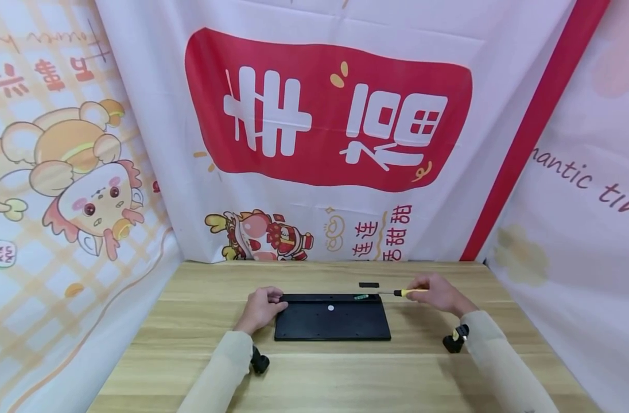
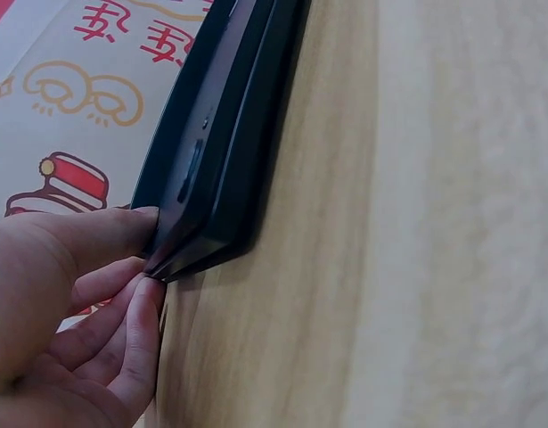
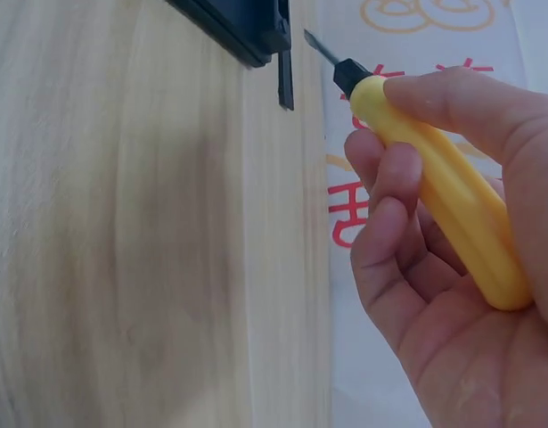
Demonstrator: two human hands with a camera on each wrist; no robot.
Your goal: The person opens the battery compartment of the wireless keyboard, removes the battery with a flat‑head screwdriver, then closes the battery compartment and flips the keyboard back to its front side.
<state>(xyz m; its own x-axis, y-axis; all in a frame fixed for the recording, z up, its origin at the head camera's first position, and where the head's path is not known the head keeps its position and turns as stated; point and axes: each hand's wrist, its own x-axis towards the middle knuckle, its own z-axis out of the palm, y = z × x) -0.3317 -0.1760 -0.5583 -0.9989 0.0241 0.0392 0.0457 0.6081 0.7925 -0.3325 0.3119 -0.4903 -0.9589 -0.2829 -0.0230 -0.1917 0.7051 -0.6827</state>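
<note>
A black keyboard (image 1: 340,326) lies underside up on the wooden table, with a round white sticker near its middle. Along its raised far edge, an open slot shows a green battery (image 1: 361,297). My left hand (image 1: 261,310) pinches the keyboard's far left corner, thumb on one face and fingertips at the edge. In my right hand (image 1: 437,292) is a screwdriver (image 3: 447,183) with a yellow handle and black collar, gripped between thumb and curled fingers. Its metal tip points left, close to the keyboard's far right corner; contact cannot be told.
Just behind the keyboard lies a small black cover (image 1: 368,284), flat on the table (image 1: 335,378). Printed cloth (image 1: 325,115) hangs behind the table and along both sides. A small black camera sits on each wrist.
</note>
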